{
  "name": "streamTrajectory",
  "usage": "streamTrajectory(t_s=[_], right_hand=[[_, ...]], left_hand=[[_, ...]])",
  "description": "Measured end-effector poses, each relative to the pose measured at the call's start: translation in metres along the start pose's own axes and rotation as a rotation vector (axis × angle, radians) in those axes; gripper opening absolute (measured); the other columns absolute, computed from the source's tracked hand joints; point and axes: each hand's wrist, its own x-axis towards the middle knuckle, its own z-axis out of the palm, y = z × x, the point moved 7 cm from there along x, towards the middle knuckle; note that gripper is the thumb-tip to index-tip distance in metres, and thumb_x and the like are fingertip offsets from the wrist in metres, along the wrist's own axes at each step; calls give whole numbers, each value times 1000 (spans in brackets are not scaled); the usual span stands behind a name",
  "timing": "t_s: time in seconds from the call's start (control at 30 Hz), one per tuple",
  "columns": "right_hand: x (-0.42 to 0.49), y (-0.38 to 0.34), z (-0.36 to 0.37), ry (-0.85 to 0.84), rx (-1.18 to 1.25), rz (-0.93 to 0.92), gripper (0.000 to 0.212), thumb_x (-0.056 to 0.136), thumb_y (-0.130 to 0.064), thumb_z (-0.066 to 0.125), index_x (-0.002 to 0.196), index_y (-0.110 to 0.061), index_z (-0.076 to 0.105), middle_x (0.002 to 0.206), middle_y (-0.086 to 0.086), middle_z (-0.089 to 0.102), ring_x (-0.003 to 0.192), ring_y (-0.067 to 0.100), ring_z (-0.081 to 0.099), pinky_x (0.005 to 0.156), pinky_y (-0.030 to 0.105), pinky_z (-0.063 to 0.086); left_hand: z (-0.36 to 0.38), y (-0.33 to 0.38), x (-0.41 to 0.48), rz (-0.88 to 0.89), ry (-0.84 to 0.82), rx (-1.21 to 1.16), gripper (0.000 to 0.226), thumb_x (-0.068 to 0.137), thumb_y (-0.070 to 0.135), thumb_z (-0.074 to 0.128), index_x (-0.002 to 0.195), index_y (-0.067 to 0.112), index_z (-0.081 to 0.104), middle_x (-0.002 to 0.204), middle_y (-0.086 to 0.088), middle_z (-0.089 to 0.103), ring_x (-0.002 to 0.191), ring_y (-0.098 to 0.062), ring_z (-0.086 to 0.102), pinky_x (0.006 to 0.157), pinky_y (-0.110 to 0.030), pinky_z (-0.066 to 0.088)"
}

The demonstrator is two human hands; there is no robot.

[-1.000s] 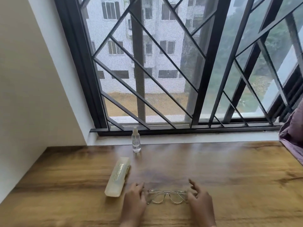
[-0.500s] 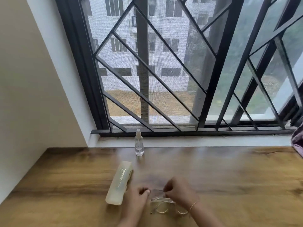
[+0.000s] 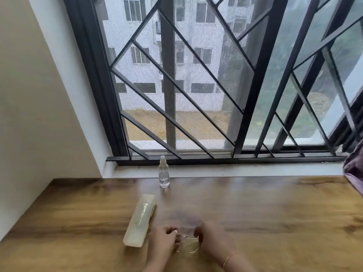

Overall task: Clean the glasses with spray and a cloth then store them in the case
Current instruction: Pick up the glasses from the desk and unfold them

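Note:
Clear-framed glasses lie low on the wooden table, between my two hands. My left hand pinches their left end with closed fingers. My right hand curls over their right side and hides part of the frame. A pale translucent case lies shut just left of my left hand, angled away from me. A small clear spray bottle stands upright at the table's far edge by the window sill. No cloth is in view.
A barred window with a white sill runs along the far side. A beige wall closes the left. Purple fabric hangs at the right edge.
The glasses lay open and flat with a hand at each end. Both hands have since drawn together over them, and the frame looks folded or bunched between my fingers.

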Motion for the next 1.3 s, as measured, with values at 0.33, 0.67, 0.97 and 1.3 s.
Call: streamTrajectory(t_s=[0.33,0.67,0.97,1.3], right_hand=[[-18,-17,-83,214,988,-77,29,58,24,61,58,-5,66,49,-5,64,53,3,61,55,16,48],[-30,12,-72,281,1537,-52,21,54,14,65,63,-4,69,64,13,67,63,23,61,61,28,49],[-63,42,-93,381,1448,35,13,83,-2,59,87,-2,72,86,11,74,76,17,68,65,24,50],[-72,25,-88,437,849,-35,39,70,10,68,67,-27,76,67,-10,74,68,5,69,67,16,52]], left_hand=[[3,85,-32,318,-217,-247,20,78,-8,62,87,6,73,82,-8,75,78,-14,69,72,-19,54],[16,121,-67,630,-72,166,21,67,-8,71,73,11,76,58,18,67,63,5,63,58,-4,42],[8,114,-74,916,185,583,18,62,1,77,69,18,74,68,8,71,61,-8,64,57,-24,55],[4,109,-93,1000,213,598,26,53,1,83,64,22,72,64,11,70,57,-5,62,66,-7,39]])
